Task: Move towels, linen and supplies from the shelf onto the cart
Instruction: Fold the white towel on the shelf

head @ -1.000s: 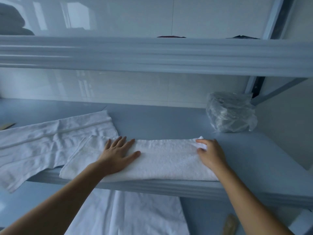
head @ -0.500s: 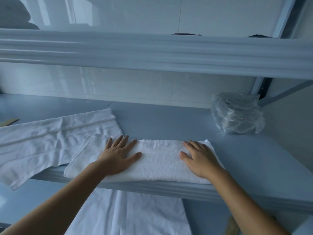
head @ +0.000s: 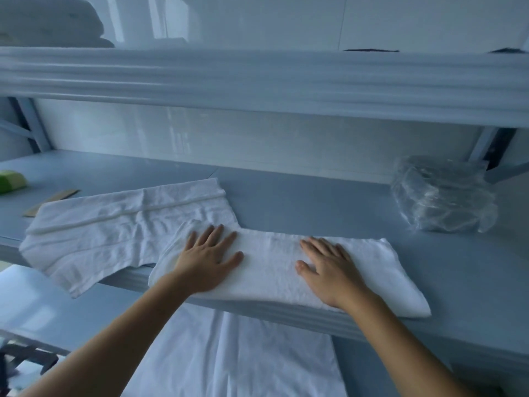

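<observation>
Flat under both hands [head: 207, 260] lies the folded towel [head: 274, 270].

Bare shelf [head: 315, 202] beyond both hands; plastic bag [head: 442, 194] blocks far right, upper shelf [head: 257, 81] caps overhead, crumpled towel [head: 114, 227] left.

Not much of the person shows, just two arms. The left forearm [head: 114, 345] and right forearm [head: 415, 348] are bare right up to the frame edge. The left hand [head: 207, 262] and right hand [head: 332, 270] are bare too. Slim fingers, nails look short, bit blurry though.
</observation>
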{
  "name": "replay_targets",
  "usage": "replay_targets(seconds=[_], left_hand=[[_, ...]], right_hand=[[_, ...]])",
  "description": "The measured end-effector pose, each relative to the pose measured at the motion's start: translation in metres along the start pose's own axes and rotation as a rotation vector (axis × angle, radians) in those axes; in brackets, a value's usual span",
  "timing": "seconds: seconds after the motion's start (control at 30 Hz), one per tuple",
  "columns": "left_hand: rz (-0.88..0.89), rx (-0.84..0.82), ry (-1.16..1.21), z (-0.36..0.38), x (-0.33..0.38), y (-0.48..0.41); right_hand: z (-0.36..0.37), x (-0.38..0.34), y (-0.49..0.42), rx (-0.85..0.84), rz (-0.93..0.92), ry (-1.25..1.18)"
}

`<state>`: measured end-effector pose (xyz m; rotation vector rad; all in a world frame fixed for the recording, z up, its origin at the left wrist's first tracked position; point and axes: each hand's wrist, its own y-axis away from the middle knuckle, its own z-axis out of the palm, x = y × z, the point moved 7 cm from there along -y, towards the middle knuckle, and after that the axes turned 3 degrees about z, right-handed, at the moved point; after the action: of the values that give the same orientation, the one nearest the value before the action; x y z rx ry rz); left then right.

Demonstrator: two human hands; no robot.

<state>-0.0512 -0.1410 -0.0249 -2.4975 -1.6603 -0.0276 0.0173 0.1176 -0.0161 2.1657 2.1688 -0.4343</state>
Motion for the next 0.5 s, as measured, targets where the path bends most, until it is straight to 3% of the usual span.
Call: replay_targets(seconds=[0.23,0.4,0.5], left_hand=[[-0.115,0.018,0.017,-0.011,-0.006,0.003],[0.156,0.064,0.080,-0.013,0.086,0.010],[0.220,0.029,0.065,0.003,0.121,0.013]], right_hand=[[-0.014,0.011,0.011,0.099,0.048,-0.077],[-0.036,0.045,0.041,0.214,0.123,-0.072],[-0.044,0.074,0.056,0.208,0.278,0.017]])
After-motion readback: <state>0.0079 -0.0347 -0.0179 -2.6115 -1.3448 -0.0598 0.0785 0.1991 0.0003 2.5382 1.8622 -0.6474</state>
